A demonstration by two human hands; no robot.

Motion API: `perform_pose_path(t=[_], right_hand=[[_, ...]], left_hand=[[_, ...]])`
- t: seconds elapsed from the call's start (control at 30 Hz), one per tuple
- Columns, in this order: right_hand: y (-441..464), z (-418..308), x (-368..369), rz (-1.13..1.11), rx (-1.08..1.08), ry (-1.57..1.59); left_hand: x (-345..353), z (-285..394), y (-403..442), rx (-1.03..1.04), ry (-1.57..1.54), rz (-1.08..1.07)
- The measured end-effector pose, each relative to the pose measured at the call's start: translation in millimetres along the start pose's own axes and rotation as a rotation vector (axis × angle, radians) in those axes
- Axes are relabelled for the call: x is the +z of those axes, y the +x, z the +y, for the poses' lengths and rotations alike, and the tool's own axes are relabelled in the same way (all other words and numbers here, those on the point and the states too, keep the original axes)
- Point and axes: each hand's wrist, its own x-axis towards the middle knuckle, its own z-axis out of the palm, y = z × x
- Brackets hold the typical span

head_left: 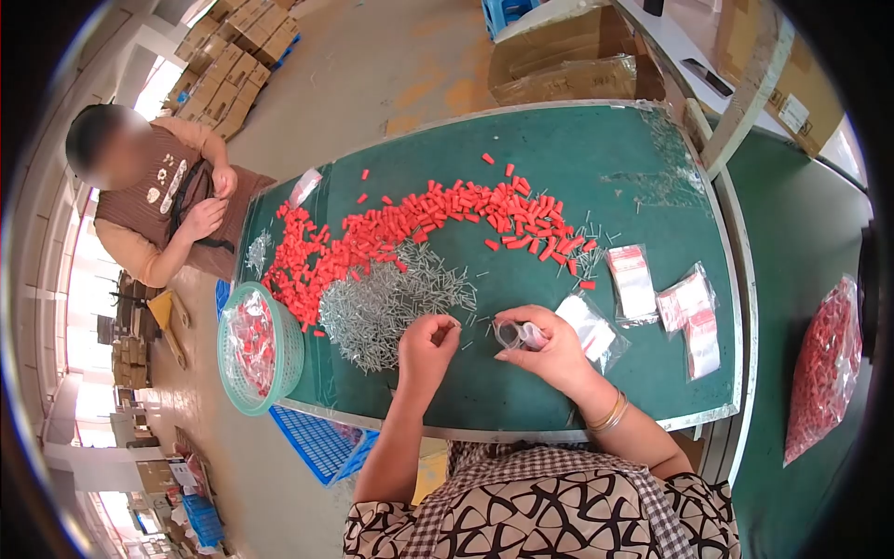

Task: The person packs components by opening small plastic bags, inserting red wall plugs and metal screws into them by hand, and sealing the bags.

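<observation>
My left hand (428, 352) is closed in a pinch beside the heap of metal screws (372, 317); what its fingertips hold is too small to name. My right hand (545, 347) grips a small clear plastic bag (511, 334) with its mouth toward my left hand. Behind the screws, red plastic plugs (391, 228) spread in a long curved band over the green table (559, 130). Just right of my right hand lies a stack of clear bags (591, 328), partly covered by the hand.
More packets (632, 282) lie on the table's right side. A green basket (290, 349) of filled bags stands at the left edge. Another person (154, 191) is at the far left end, hands together. A large bag of red plugs (824, 373) rests far right.
</observation>
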Motion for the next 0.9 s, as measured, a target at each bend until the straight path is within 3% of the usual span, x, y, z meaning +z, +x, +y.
perform_pose_path(t=[0.33, 0.57, 0.9], right_hand=[[4, -1, -7, 0.051, -0.014, 0.111], [4, -2, -9, 0.032, -0.030, 0.109], [2, -7, -7, 0.051, -0.063, 0.061]], left_hand=[[33, 13, -4, 0.384, 0.454, -0.048], [48, 22, -3, 0.313, 0.708, -0.191], [47, 25, 8, 0.270, 0.694, -0.228]])
